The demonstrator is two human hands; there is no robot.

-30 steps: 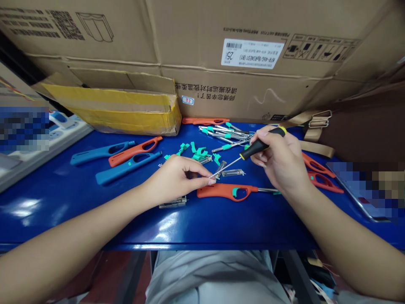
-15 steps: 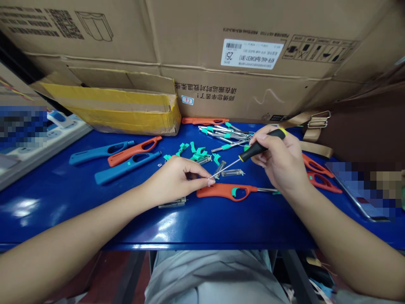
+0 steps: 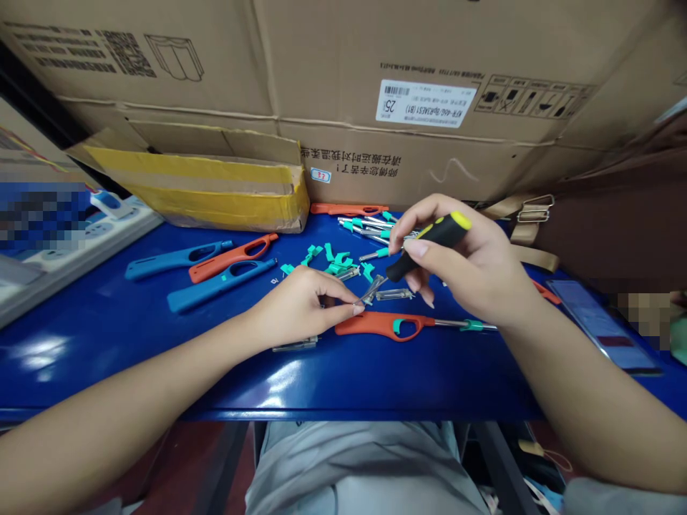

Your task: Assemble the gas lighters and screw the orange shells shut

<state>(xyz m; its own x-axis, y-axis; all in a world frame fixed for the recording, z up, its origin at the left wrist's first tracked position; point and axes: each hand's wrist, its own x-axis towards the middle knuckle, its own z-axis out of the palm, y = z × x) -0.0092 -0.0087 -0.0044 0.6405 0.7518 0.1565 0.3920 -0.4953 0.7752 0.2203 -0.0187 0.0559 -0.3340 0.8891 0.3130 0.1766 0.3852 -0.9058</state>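
My right hand [image 3: 456, 261] grips the black and yellow handle of a screwdriver [image 3: 429, 245]. The thin shaft slants down left to the fingertips of my left hand [image 3: 316, 300]. There thumb and forefinger are pinched together at the shaft's end; anything small between them is hidden. Just below lies an orange gas lighter [image 3: 370, 324] with a green trigger and a metal tube bearing a green piece [image 3: 472, 325]. Clear fuel tanks [image 3: 394, 294] and loose green triggers [image 3: 338, 265] are scattered beyond my fingers.
Blue lighter bodies [image 3: 220, 284] and an orange one [image 3: 230, 259] lie to the left. Metal tubes [image 3: 365, 227] are heaped at the back, before a large cardboard box [image 3: 343, 86]. A yellow-taped carton [image 3: 215, 193], a power strip [image 3: 91, 250] and a phone [image 3: 606, 325] edge the table.
My right hand has shifted left and its fingers have changed their hold on the screwdriver handle, which has moved left and lower. My left hand keeps its pinch.
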